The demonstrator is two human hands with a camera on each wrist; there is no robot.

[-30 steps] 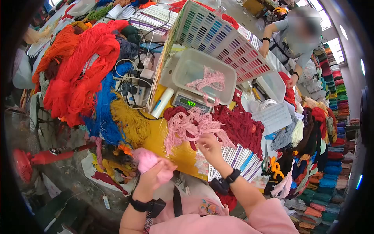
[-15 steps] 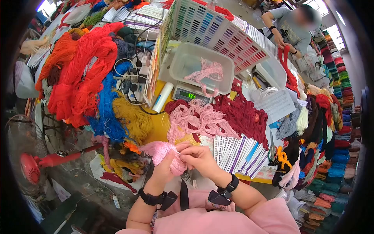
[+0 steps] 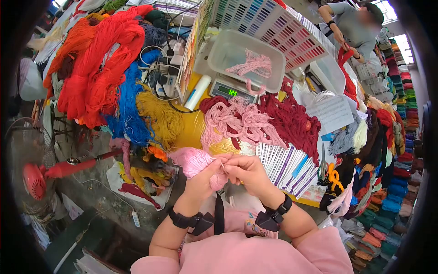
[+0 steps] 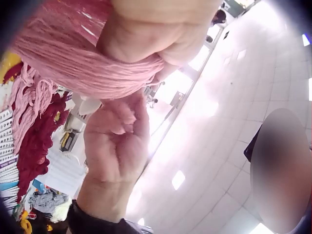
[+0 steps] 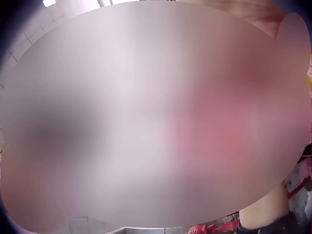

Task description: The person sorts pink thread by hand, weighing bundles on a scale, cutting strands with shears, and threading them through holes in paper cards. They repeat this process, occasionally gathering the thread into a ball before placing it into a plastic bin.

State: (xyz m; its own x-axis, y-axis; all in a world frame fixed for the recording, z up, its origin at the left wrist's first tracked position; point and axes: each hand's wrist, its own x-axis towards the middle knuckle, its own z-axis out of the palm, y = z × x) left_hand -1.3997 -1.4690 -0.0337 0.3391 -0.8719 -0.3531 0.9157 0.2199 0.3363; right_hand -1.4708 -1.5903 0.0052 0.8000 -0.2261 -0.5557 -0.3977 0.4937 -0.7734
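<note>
Gripping a pink yarn skein (image 3: pixel 197 163) in your left hand (image 3: pixel 204 182), you have its fingers curled round the bundle, which sits just in front of your chest at about 6 o'clock in the head view. The skein's loose end fans out toward 9 o'clock, over the edge of the yellow table (image 3: pixel 189 132). Your right hand (image 3: pixel 248 174) meets the left at the skein, thumb and forefinger pinching a few pink strands where the two hands touch. In the left wrist view the same pink yarn skein (image 4: pixel 78 63) runs across the top, with the right hand (image 4: pixel 114 146) just below it, its fingers bent toward the yarn. The right wrist view is blurred over and tells nothing about the grip.

At 12 o'clock from your hands lies a loose heap of pale pink yarn (image 3: pixel 239 121) on top of dark red yarn (image 3: pixel 287 121). Beyond that, a digital scale (image 3: pixel 232 91) carries a clear plastic tub (image 3: pixel 246 64) with a small tuft of pink yarn inside. Striped shade cards (image 3: pixel 283 166) lie at 2 o'clock, just beside your right hand. Red yarn (image 3: pixel 102 59), blue yarn (image 3: pixel 127 109) and yellow yarn (image 3: pixel 157 116) are piled toward 10 o'clock, and a red fan (image 3: pixel 34 180) stands low at 9 o'clock.
</note>
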